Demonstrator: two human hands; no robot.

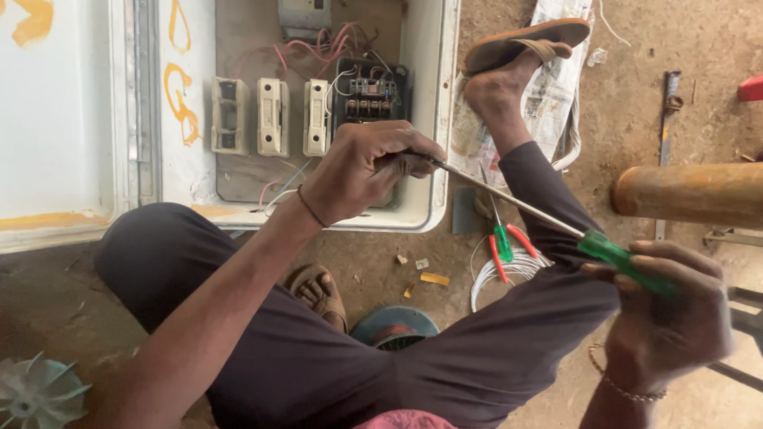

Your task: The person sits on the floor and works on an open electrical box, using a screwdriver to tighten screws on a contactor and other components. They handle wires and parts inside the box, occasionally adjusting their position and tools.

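Note:
My right hand [675,314] grips the green handle of a long screwdriver [517,201] at the lower right. Its steel shaft runs up and left to my left hand [367,167], whose fingers close around the tip end. That hand hovers over the lower right of an open white electrical box [429,119] lying on the ground. Inside the box are three cream fuse holders [273,117] and a black contactor [369,95] with pink and white wires. What lies under my left fingers is hidden.
I sit on bare dirt with legs in dark trousers; one sandalled foot [509,71] rests on newspaper [556,95]. Red-handled pliers [505,246] and a white wire coil [509,270] lie by my knee. A rusty pipe [691,193] juts in at right. A fan blade [36,393] lies lower left.

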